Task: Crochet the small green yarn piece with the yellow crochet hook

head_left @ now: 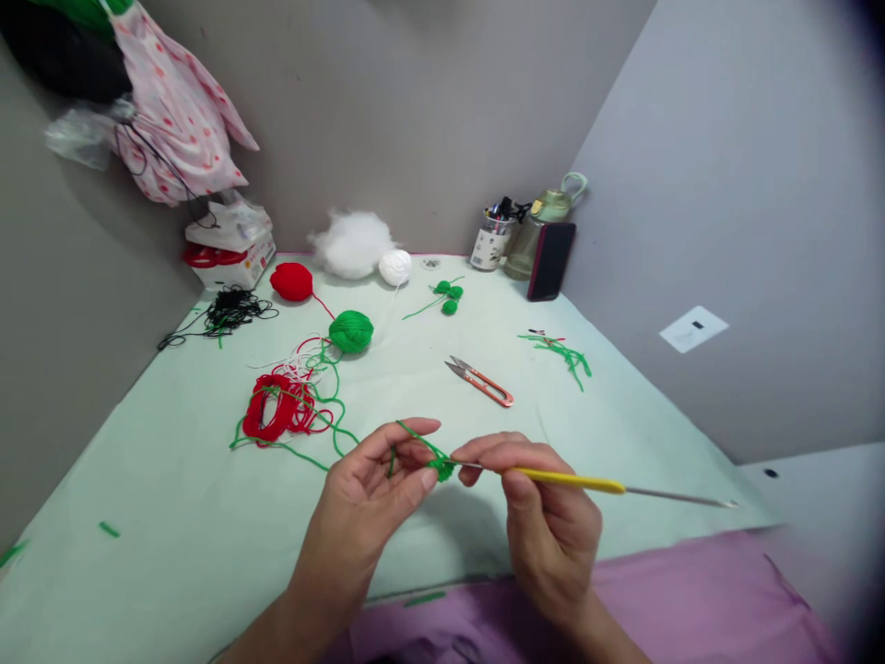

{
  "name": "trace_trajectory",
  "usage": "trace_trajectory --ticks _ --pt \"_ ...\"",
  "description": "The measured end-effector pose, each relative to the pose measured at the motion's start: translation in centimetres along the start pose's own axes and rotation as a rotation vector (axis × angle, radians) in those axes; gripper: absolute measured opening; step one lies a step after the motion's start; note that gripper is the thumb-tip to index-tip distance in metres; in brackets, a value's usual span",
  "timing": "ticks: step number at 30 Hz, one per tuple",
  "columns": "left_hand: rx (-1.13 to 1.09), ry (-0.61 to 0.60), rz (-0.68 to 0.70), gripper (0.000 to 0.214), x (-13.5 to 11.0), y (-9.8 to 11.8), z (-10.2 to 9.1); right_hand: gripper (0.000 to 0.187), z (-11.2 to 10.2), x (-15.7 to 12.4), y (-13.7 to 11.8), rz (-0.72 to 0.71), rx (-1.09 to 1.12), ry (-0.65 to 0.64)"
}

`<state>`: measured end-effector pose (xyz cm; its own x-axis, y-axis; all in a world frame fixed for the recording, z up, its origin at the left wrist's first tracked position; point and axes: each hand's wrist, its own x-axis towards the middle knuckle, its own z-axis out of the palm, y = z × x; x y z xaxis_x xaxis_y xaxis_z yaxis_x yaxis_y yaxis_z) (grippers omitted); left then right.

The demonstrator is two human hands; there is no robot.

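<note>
Between the thumb and fingers of my left hand [377, 493] is a small green crochet piece [441, 468]. Green yarn loops over my left index finger and trails back across the table toward a green yarn ball [351, 332]. My right hand [543, 503] is closed around a crochet hook with a yellow handle [573, 480]. One metal end of the hook meets the green piece; its other end points out to the right. Just beyond my hands lie thread snips with orange handles [484, 381].
On the left are a red yarn bundle [266, 415], a red yarn ball [291, 281] and tangled black yarn [239, 309]. White stuffing [354, 244] and a white ball [395, 266] sit at the back. A phone [551, 262] leans against a bottle [524, 247]. Green scraps [563, 353] lie right.
</note>
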<state>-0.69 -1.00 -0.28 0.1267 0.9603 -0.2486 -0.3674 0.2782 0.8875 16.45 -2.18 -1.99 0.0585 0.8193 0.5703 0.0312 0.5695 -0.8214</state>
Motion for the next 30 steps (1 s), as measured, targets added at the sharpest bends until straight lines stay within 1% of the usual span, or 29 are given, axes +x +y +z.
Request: trace_trajectory --ticks 4,10,13,18,24,26,28,30 --pt "-0.022 -0.021 -0.01 0.032 0.09 0.14 -0.01 0.025 -0.05 -0.04 -0.06 -0.057 -0.044 -0.018" --pt "-0.108 -0.026 -0.029 0.045 0.03 0.2 0.36 0.026 0.02 -0.06 0.23 -0.042 -0.03 -0.017" --pt "-0.104 -0.039 -0.028 0.043 0.1 0.14 0.17 0.026 0.12 -0.11 0.31 -0.028 -0.016 -0.006" --pt "-0.058 -0.045 -0.03 0.039 0.4 0.06 -0.23 0.026 0.29 -0.08 0.23 -0.045 -0.007 -0.001" --pt "-0.035 -0.019 0.015 0.041 0.38 -0.01 0.11 0.023 0.24 -0.2 0.3 -0.087 -0.065 -0.029" --pt "-0.03 -0.009 0.035 0.04 0.34 -0.02 0.24 0.023 0.12 -0.27 0.27 -0.122 -0.109 -0.055" --pt "-0.014 0.012 0.061 0.038 0.29 -0.03 0.34 0.024 -0.03 -0.38 0.28 -0.196 -0.186 -0.086" --pt "0.007 0.026 0.067 0.042 0.21 -0.03 0.41 0.025 -0.15 -0.54 0.39 -0.279 -0.292 -0.127"
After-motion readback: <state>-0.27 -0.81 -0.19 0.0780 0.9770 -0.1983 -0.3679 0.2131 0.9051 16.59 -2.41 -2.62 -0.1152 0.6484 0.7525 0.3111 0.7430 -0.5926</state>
